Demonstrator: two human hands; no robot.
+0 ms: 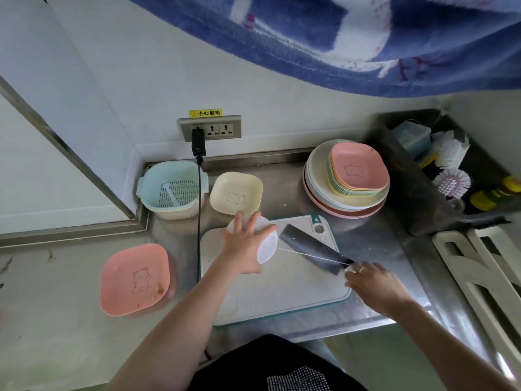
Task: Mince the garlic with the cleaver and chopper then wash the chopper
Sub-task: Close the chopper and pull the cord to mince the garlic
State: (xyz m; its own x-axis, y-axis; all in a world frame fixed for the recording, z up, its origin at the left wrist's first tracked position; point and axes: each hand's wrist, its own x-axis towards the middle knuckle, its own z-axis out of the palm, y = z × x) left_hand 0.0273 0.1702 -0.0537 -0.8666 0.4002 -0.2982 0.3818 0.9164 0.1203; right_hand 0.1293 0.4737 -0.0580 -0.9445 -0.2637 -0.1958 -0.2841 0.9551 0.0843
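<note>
At frame centre the white chopper (265,241) sits on the cutting board (282,292), the left hand (244,246) spread over its lid. The right hand (372,280) pinches its taut pull cord. One cleaver (313,248) lies beside. Mincing looks underway; washing remains. Two single dishes stand left.

Your left hand (243,244) covers most of the chopper (266,246); its contents can't be seen. Your right hand (372,282) hides the cleaver (310,248) handle.

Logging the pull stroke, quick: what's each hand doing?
Left hand: fingers spread, pressing down on the chopper.
Right hand: pinching the pull cord's end.
</note>
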